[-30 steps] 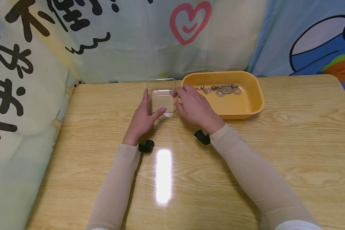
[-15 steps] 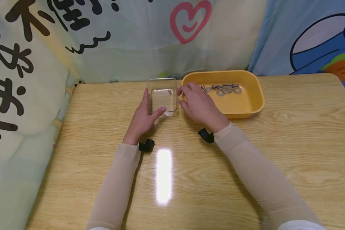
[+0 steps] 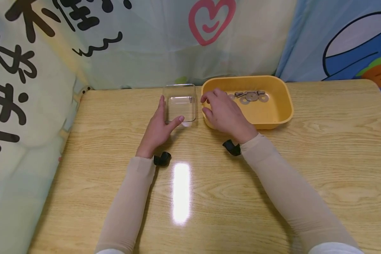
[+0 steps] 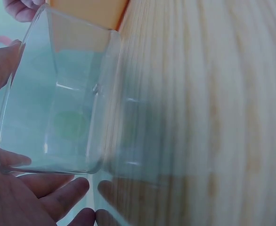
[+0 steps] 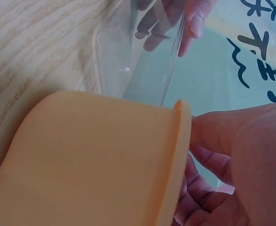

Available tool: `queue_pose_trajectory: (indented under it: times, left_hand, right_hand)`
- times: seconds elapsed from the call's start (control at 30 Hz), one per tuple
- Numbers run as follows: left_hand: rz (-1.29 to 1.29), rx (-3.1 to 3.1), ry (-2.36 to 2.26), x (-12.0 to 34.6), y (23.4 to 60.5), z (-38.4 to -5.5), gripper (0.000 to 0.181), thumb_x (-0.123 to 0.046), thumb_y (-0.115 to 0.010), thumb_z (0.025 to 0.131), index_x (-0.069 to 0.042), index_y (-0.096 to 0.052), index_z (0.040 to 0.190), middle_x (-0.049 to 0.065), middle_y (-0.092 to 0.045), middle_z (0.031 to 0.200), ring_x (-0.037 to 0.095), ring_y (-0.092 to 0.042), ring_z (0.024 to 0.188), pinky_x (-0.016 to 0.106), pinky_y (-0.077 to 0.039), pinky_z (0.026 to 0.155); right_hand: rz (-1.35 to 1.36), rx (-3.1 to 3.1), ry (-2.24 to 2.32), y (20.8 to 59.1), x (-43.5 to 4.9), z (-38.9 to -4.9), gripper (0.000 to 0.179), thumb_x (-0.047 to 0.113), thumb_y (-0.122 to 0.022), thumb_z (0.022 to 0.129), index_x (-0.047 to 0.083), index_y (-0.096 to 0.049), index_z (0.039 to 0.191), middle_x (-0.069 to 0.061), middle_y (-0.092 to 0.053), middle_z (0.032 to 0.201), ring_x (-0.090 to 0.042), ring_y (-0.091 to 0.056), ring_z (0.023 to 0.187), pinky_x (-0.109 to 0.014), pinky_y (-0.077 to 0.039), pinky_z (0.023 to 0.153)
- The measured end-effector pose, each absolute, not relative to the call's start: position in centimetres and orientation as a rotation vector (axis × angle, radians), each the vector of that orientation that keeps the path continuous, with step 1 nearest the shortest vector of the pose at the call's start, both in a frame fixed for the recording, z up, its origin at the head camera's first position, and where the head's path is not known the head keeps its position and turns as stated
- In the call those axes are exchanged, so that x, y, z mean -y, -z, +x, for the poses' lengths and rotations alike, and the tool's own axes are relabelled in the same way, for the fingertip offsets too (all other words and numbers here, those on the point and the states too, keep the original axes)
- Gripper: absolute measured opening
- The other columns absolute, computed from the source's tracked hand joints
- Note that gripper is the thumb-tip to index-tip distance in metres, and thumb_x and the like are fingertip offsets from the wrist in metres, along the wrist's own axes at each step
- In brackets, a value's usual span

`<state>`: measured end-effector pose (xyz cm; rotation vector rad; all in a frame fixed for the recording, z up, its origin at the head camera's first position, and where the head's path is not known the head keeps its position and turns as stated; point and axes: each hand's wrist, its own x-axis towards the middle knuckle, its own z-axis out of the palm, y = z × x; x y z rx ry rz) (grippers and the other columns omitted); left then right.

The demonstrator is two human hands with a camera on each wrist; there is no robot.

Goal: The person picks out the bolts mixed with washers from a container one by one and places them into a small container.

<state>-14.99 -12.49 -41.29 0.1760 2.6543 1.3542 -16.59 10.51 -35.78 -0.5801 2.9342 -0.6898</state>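
Observation:
A clear plastic box (image 3: 179,113) stands at the back of the table, with one small screw (image 3: 191,100) lying inside near its right wall. My left hand (image 3: 156,131) rests against it, the index finger straight along the left side and the thumb across the near edge. In the left wrist view the thumb touches the rim and the other fingers (image 4: 65,200) lie along the outside. My right hand (image 3: 226,115) hovers over the left end of a yellow tray (image 3: 274,114), its fingers loosely bent with nothing visible between them. The tray's rim partly hides those fingers in the right wrist view.
Several metal bolts (image 3: 250,93) and flat washers (image 3: 263,98) lie together in the far half of the tray. Box and tray stand close side by side. A printed curtain (image 3: 139,67) hangs right behind the table's back edge, and another part covers the left.
My right hand has let go of the screw inside the box and moved right, to over the tray. The left hand has stayed at the box.

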Motion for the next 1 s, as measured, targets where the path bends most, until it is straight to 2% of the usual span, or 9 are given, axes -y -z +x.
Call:
queue_pose_trajectory:
  times: [1.0]
  left_hand:
    - [0.163, -2.662, -1.344, 12.4, 41.3, -15.0, 0.102, -0.058, -0.061, 0.095, -0.02, 0.005, 0.163, 0.011, -0.014, 0.167, 0.026, -0.017, 0.152, 0.042, -0.019, 0.121]
  right_hand:
    - [-0.43, -2.92, 0.719, 35.7, -13.7, -17.8, 0.026, 0.014, -0.057, 0.102, 0.0, -0.056, 0.124, -0.021, -0.05, 0.122, -0.035, -0.05, 0.108, -0.05, -0.045, 0.094]
